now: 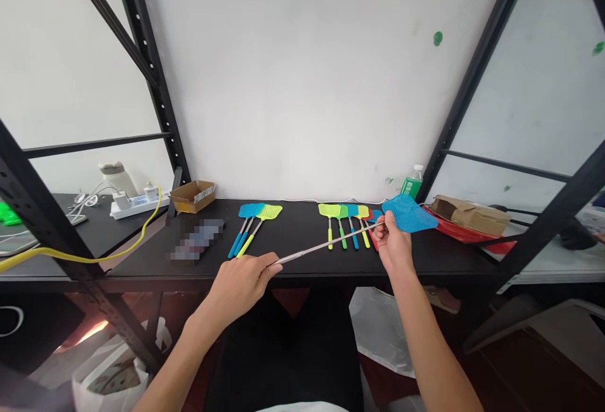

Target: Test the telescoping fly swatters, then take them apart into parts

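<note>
I hold a blue fly swatter [409, 213] with its thin metal rod extended across the front of the black table [293, 235]. My left hand [243, 283] is closed round the handle end, which is hidden in the fist. My right hand [392, 242] pinches the rod just below the blue mesh head. Behind the rod, a row of several swatters [347, 220] with yellow, green, blue and red parts lies on the table. Two more swatters [253, 223], one blue and one yellow, lie to the left.
A small cardboard box [193, 194] sits at the back left, with a blurred dark object [196, 239] in front of it. A green bottle [413, 182] and a brown package [470, 213] on something red stand at the right. Black shelf posts [155, 78] flank the table. A power strip [137, 201] and yellow cable lie at far left.
</note>
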The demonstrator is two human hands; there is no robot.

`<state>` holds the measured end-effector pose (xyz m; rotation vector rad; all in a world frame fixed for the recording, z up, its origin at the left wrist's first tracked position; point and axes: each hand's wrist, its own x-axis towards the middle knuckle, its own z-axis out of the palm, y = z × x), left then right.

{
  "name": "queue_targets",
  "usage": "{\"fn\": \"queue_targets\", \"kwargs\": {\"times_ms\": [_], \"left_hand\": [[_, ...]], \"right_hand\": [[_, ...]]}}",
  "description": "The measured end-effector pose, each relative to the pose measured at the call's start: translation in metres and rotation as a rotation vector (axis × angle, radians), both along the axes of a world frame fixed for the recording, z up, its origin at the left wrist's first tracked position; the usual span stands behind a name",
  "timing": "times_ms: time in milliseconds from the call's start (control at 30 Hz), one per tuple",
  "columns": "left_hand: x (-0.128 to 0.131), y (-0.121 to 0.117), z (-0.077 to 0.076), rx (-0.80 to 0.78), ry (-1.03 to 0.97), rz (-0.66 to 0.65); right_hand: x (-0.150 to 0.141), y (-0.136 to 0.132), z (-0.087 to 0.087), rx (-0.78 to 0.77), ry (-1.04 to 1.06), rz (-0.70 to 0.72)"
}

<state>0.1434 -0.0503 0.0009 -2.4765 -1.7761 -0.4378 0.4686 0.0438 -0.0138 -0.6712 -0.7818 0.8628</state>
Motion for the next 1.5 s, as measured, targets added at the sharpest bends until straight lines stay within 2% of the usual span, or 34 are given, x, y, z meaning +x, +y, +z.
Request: {"fn": "queue_targets", "kwargs": {"times_ms": [100,233,300,400,467,633,867,933,967,1100,1167,1267,1333,1500], "left_hand": [[-0.007,-0.002,0.006,0.018,0.001,0.033],[-0.014,-0.006,0.014,0.054,-0.027,0.077],[-0.017,-0.007,0.014,0.075,-0.058,0.080],[-0.019,-0.005,0.008,0.129,-0.110,0.066],[-0.019,-0.002,0.004,0.217,-0.142,0.048],[-0.003,-0.003,0.003,0.616,-0.285,-0.019],[0.022,-0.017,-0.003,0.724,-0.516,-0.185],[0.024,-0.019,-0.005,0.669,-0.578,-0.210],[0.025,-0.019,-0.005,0.582,-0.633,-0.203],[0.021,-0.007,-0.004,0.019,-1.010,-0.109],[0.015,0.001,-0.004,-0.154,-1.218,-0.093],[0.005,0.009,-0.004,-0.266,-1.487,-0.149],[0.001,0.010,-0.003,-0.322,-1.593,-0.201],[0.002,0.009,-0.003,-0.410,-1.526,-0.215]], "right_hand": [[-0.008,-0.004,0.003,-0.010,0.043,0.057],[-0.020,-0.013,0.009,-0.030,0.049,0.278],[-0.030,-0.017,0.009,-0.032,0.023,0.383],[-0.049,-0.021,0.005,-0.052,-0.021,0.451],[-0.059,-0.022,0.001,-0.070,-0.045,0.449],[-0.066,-0.019,-0.005,-0.087,0.053,0.335],[-0.066,-0.024,0.000,-0.039,0.095,0.262],[-0.069,-0.026,0.002,-0.032,0.094,0.260],[-0.071,-0.027,0.003,-0.034,0.094,0.264],[-0.079,-0.032,0.004,-0.036,0.091,0.305],[-0.083,-0.036,0.004,-0.034,0.082,0.336],[-0.089,-0.040,0.003,-0.029,0.057,0.389],[-0.092,-0.042,0.002,-0.029,0.053,0.422],[-0.095,-0.042,-0.001,-0.054,0.059,0.443]]}}
